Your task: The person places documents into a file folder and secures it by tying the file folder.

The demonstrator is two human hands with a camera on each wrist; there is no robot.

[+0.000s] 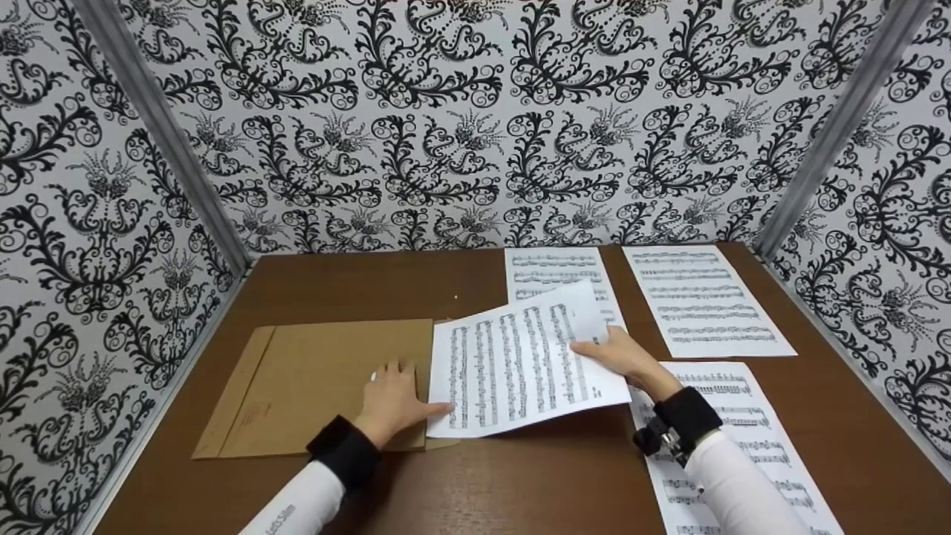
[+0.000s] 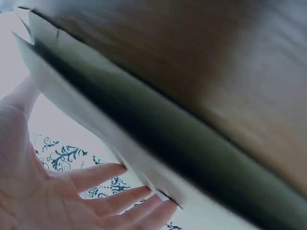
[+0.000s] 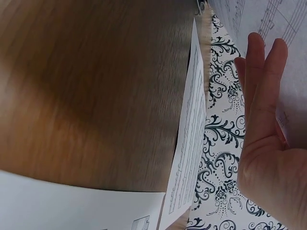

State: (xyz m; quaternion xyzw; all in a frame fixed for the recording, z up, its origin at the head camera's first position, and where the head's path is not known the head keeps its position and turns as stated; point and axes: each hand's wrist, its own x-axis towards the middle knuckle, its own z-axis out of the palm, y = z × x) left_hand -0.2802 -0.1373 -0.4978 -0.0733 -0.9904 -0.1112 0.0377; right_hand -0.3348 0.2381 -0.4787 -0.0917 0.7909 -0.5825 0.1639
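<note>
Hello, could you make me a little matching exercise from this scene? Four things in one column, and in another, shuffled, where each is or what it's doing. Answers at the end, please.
Things:
1. Envelope
2. Left hand
3. Right hand
4. Held music sheet

Places and states:
A. Pinches printed paper near its right edge
B. White, with black notation, stretching between the two hands
C. Brown, lying on the left side of the table
D. Rests on brown paper, its thumb reaching toward the white page

Right pairs: 1-C, 2-D, 3-A, 4-B
</note>
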